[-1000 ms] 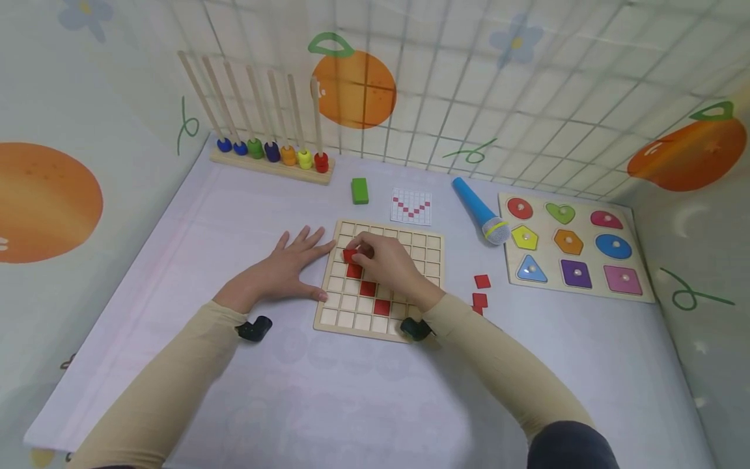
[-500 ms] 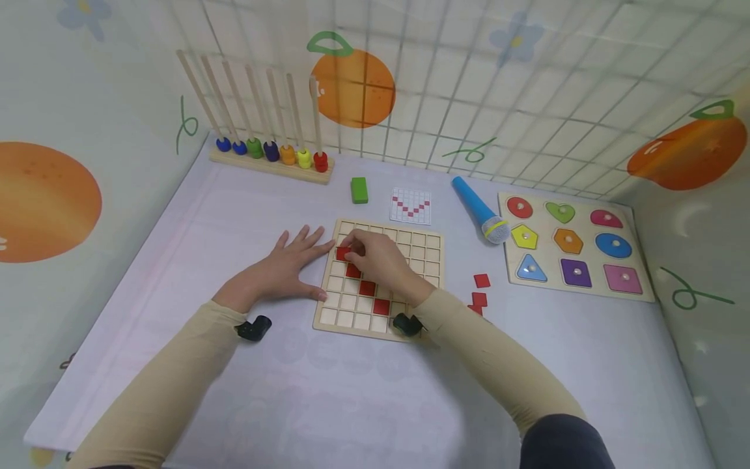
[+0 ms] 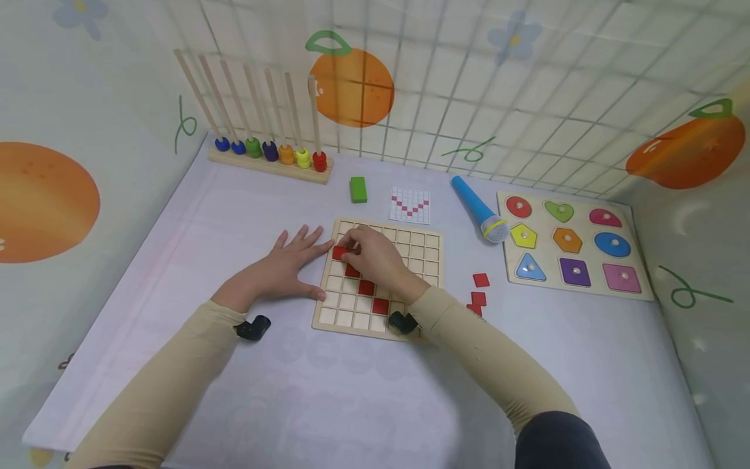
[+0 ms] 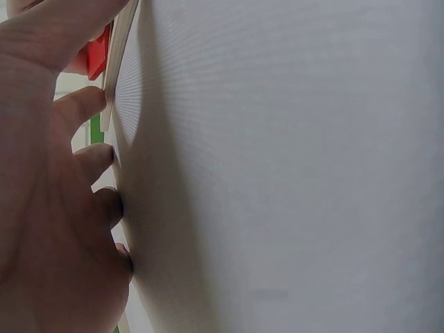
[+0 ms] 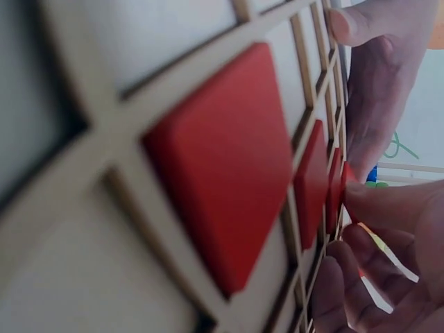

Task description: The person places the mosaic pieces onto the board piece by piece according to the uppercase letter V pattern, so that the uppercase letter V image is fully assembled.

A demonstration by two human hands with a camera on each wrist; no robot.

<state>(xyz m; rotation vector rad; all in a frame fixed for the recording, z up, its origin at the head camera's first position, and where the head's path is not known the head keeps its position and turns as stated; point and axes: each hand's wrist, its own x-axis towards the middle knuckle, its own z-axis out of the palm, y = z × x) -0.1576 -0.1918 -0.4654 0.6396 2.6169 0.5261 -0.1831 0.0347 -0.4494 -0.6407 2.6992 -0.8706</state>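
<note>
A wooden grid board [image 3: 346,318] lies on the table. Three red square tiles [image 3: 366,288] sit in its cells, in a diagonal running down to the right. Thumb and fingers of my right hand [image 3: 377,257] pinch another red tile [image 3: 339,253] at the upper-left end of that diagonal, by the board's left edge. In the right wrist view this pinched tile [image 5: 348,182] is mostly behind the thumb. My left hand [image 3: 281,270] lies with fingers spread, its thumb and index fingertips at the board's left rim.
Loose red tiles [image 3: 481,280] lie right of the board, partly by the right sleeve. Behind it are a green block [image 3: 359,190], a card with a red V pattern [image 3: 409,206] and a blue toy microphone [image 3: 474,202]. A shape puzzle [image 3: 547,244] and a bead abacus [image 3: 266,165] flank these.
My right hand has shifted a little left, bringing the pinched red tile from a tilted pose to lie nearly flat at the board's left column. My left hand has stayed put.
</note>
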